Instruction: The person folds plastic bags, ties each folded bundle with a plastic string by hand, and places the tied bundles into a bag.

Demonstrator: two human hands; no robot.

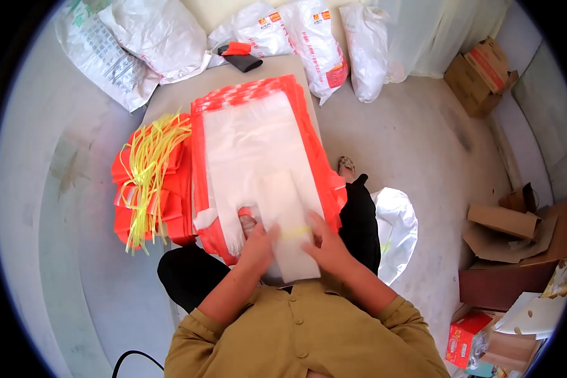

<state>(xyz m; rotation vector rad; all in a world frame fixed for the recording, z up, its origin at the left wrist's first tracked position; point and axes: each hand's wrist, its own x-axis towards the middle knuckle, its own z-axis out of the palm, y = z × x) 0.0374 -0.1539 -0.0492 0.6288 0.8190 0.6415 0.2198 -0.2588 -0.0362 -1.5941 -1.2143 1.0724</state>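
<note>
A pale, folded strip (288,220) with a yellow line across it lies over the front part of a stack of white sheets with red edges (252,138). My left hand (256,249) holds the strip's left edge, fingers closed on it. On the other side, my right hand (326,242) has its thumb and fingers apart at the strip's right edge, near the yellow line. Left of the stack sits a pile of red folded pieces (179,170) with a bunch of yellow ties (146,179) on top.
White sacks (160,41) line the back wall. A black and red item (240,58) rests at the table's far end. A white bag (395,233) stands on the floor at right, with cardboard boxes (482,72) beyond. My knees flank the table's front.
</note>
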